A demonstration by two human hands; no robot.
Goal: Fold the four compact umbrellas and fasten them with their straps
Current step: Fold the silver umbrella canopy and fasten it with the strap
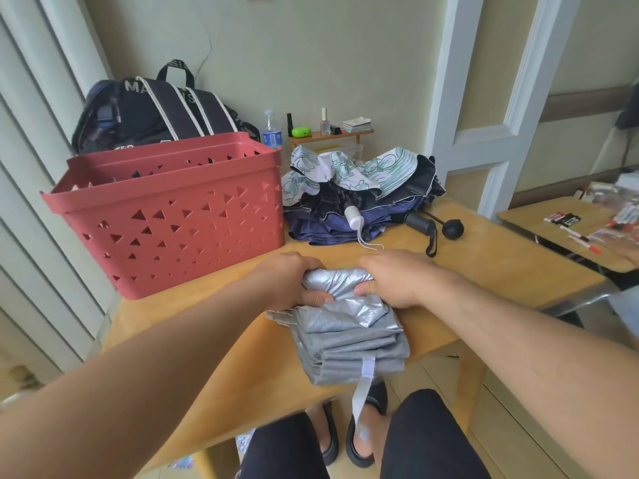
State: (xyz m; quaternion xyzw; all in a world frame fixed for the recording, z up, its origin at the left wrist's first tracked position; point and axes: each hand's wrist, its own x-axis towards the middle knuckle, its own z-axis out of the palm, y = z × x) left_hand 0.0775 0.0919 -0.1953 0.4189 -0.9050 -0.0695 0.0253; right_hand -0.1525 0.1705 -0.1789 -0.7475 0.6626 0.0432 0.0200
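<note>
Gripping the far end of a silver umbrella (345, 326), both hands curl round its bunched fabric: the left hand (290, 281) with fingers wrapped under the cloth, the right hand (397, 278) clamped over the top with the thumb tucked against it. The umbrella lies folded in pleats on the near edge of a wooden table (501, 257), its strap (363, 385) hanging loose over the edge toward the person's sandalled feet. Beyond the hands, three more umbrellas lie heaped and unfolded: a white patterned umbrella (349, 171) on top, a black umbrella (425, 181) beneath it, and a navy umbrella (328, 229) at the bottom; a white handle (352, 216) and a black handle (418, 224) point toward the hands. A red basket (173, 212) with triangular holes stands to the left, close beside the left hand and just beside the heap. Behind it rests a dark backpack (155, 108). A spray bottle (271, 131) and a small wooden shelf (332, 134) stand against the wall. A second table (539, 233) stands at right.
</note>
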